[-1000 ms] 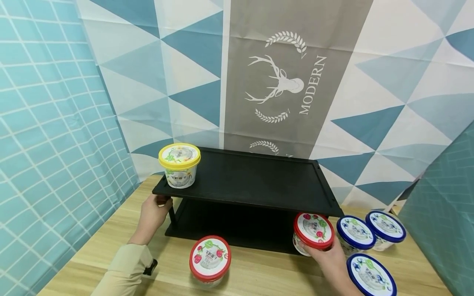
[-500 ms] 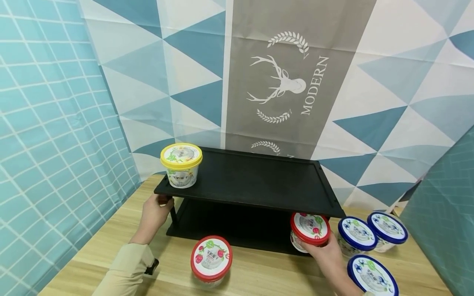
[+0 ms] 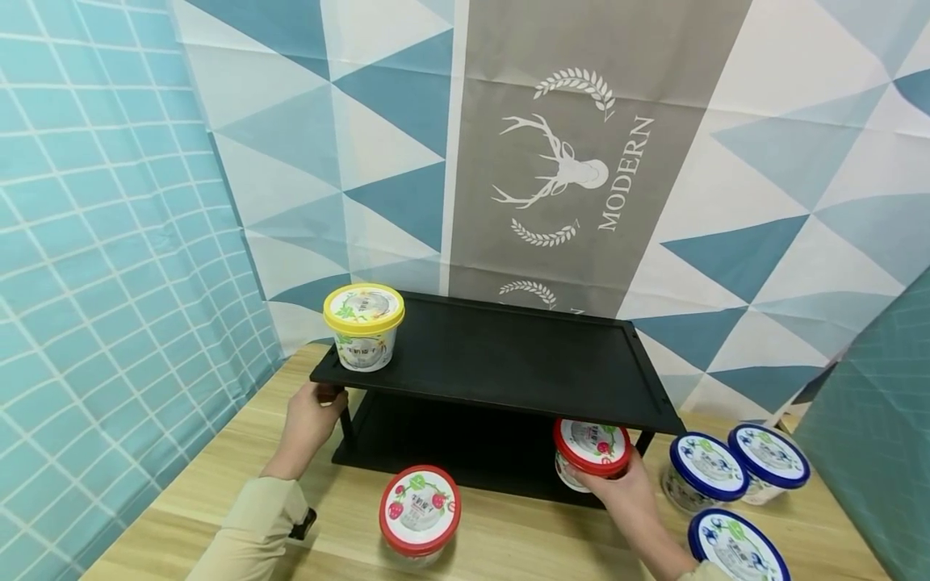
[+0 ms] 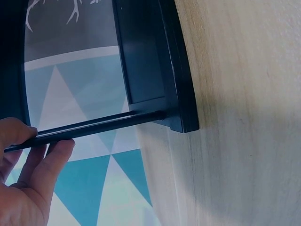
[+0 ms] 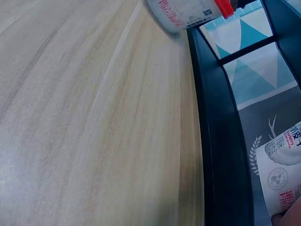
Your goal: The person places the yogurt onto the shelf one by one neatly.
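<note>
A two-tier black shelf [image 3: 501, 355] stands on the wooden table. My left hand [image 3: 308, 420] holds its front left post [image 3: 347, 428]; in the left wrist view thumb and fingers pinch that post [image 4: 103, 125] near the upper board. With my right hand [image 3: 617, 488] I grip a red-lidded strawberry tub [image 3: 592, 446] at the right front of the lower tier, partly under the upper board. Its white side [image 5: 282, 165] shows in the right wrist view, where most of the hand is out of frame. Another red-lidded tub [image 3: 420, 512] stands on the table before the shelf.
On the upper tier's left end sits a yellow-lidded tub [image 3: 365, 327]. To the right of the shelf stand blue-lidded tubs [image 3: 708, 468], one of them cut off by the frame's bottom edge. A patterned curtain [image 3: 552, 161] hangs behind the shelf.
My right hand has moved left with the red-lidded tub, farther along the lower tier and away from the blue-lidded tubs. The left hand keeps its hold on the post.
</note>
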Available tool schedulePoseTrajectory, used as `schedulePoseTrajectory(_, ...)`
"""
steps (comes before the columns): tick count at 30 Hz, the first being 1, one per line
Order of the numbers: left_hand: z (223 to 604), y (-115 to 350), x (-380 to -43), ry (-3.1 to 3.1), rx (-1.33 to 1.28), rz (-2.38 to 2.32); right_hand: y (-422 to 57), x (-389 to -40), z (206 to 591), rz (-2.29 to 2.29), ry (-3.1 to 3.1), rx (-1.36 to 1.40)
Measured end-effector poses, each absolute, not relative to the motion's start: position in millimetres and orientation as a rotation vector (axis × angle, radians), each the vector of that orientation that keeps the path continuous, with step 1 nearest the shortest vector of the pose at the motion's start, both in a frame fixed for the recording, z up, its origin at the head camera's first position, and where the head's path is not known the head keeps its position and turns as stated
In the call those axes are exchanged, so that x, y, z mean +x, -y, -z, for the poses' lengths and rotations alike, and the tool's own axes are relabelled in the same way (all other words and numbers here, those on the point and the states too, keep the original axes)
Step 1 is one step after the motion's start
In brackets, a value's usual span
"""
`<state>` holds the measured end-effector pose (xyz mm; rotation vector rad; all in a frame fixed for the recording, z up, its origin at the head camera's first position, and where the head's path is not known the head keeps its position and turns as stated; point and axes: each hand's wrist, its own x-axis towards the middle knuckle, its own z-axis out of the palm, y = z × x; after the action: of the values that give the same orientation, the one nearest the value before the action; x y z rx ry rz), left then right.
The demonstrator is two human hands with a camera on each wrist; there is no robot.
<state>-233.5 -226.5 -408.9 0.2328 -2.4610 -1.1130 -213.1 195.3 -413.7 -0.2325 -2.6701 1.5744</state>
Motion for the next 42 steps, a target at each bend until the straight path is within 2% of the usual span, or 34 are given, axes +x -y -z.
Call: schedulePoseTrajectory(42, 409, 226, -232, 2.467, 0.244, 1.134, -142, -231, 416, -1.682, 2.642, 0.054)
